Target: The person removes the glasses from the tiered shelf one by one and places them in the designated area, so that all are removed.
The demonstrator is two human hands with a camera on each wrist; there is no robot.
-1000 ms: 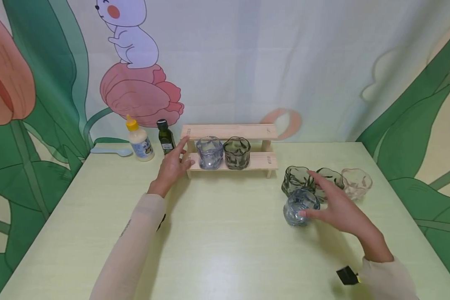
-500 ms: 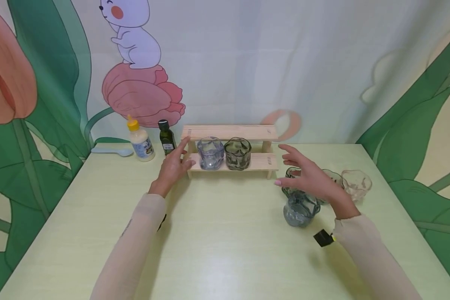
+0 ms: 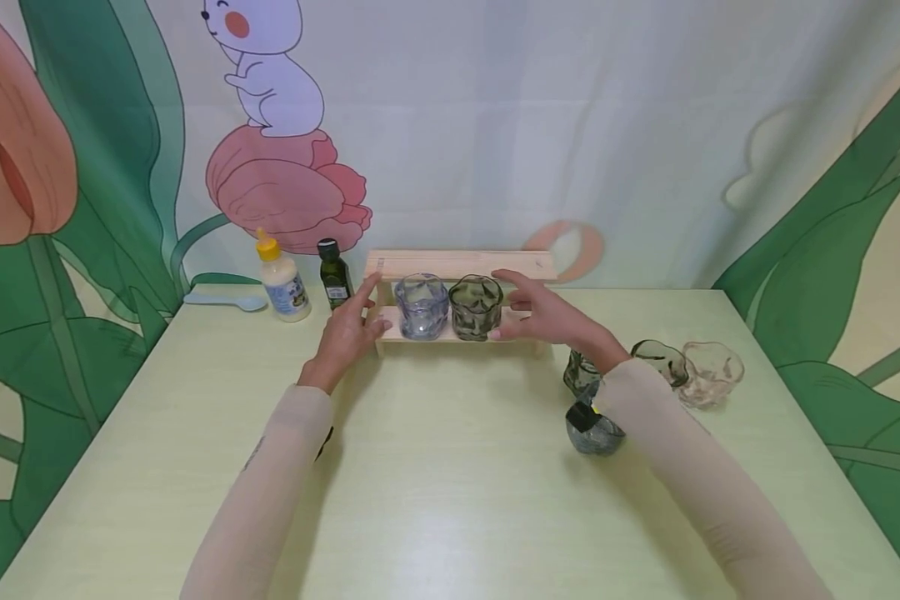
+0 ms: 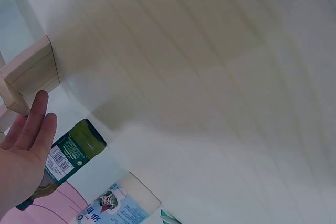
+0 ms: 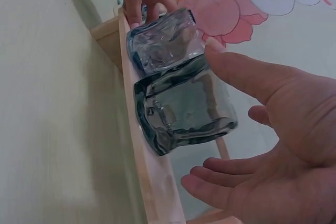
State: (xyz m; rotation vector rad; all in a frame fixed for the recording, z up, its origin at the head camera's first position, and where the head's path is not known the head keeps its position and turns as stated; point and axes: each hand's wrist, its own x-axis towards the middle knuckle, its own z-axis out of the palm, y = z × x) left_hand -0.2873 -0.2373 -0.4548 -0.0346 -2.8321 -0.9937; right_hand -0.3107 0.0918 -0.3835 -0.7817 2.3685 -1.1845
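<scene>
The right hand (image 3: pixel 546 317), fingers wide, hovers beside the smoky-green wavy glass cup (image 3: pixel 476 308) on the pale two-step wooden rack (image 3: pixel 457 263); a careless nudge could topple it. The left hand (image 3: pixel 342 335), spread, flanks the rack's end.

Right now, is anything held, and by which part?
Nothing is visibly held: the right hand spreads beside the dark glass; the left hand lies at the left end of the wooden rack.
</scene>
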